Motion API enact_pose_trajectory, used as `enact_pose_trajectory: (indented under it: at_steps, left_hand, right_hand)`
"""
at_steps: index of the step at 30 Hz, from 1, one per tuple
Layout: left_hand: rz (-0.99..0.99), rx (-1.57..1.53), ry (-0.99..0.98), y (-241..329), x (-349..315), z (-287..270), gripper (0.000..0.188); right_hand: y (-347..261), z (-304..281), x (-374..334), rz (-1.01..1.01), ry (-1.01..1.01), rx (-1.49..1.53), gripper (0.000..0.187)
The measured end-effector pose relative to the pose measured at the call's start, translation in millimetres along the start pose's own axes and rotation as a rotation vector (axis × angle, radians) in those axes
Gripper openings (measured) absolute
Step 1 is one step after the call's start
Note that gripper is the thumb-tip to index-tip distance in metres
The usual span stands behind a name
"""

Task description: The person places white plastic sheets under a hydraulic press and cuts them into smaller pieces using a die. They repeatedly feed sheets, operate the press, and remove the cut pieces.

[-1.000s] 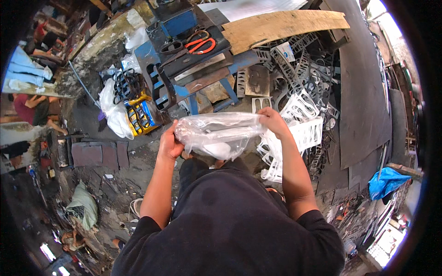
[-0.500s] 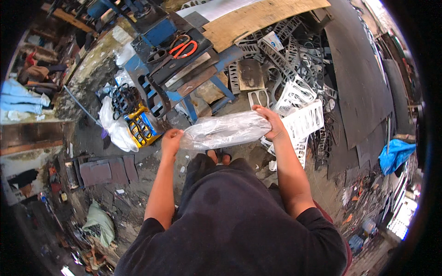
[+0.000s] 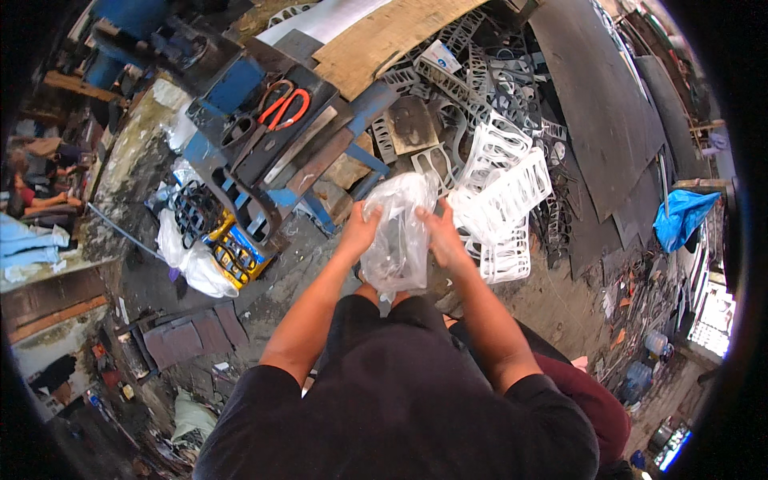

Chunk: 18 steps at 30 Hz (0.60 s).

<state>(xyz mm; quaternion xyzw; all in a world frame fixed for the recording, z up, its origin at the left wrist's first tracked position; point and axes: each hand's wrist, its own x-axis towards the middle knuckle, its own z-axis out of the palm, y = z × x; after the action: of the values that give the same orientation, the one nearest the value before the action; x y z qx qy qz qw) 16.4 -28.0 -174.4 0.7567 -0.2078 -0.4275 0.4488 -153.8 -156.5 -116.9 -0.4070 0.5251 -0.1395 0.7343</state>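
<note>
Nearest is the dark shirt (image 3: pixel 392 408), filling the lower middle of the frame, a bare forearm rising from each side of it. The clear plastic bag (image 3: pixel 394 252) is at the centre, raised off the floor between the two hands. The left hand (image 3: pixel 362 230) has fingers bent close about the bag's upper left edge, and it has hold of the plastic. The right hand (image 3: pixel 442 238) is at the upper right edge, its thumb against the bag's face; its other fingers are partly hidden, and I cannot tell how tightly they close.

The limp film presumably explains the two-sided hold — one hand alone would likely let it fold. The bag's long axis runs up and down the frame, the top leaning slightly right; the lower end points toward the wearer's knees. Which end is the mouth cannot be established.

Beyond, right of centre, white cut-out sheets (image 3: pixel 508 196) lie loosely stacked, apparently dropped there as a heap. At upper left stands a blue metal bench (image 3: pixel 376 104); orange-handled scissors (image 3: pixel 290 110) rest on it, probably for easy reach. A yellow pack (image 3: pixel 234 260) sits lower left of the bench.

Farthest — a wooden board (image 3: pixel 392 40) at the top, large dark sheets (image 3: pixel 600 104) at upper right, and a blue plastic bag (image 3: pixel 684 218) near the right rim.
</note>
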Motion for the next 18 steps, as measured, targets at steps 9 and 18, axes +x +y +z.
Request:
enact_pose_trajectory:
  at_steps: [9,18]
  left_hand:
    - [0.106,0.711,0.0,-93,98,-13,0.087]
    - [-0.218,0.414,-0.021,-139,178,6,0.096]
  right_hand:
    - [105,-41,113,-0.086,0.182,-0.142,0.057]
    - [155,-42,233,-0.011,0.097,-0.05,0.045]
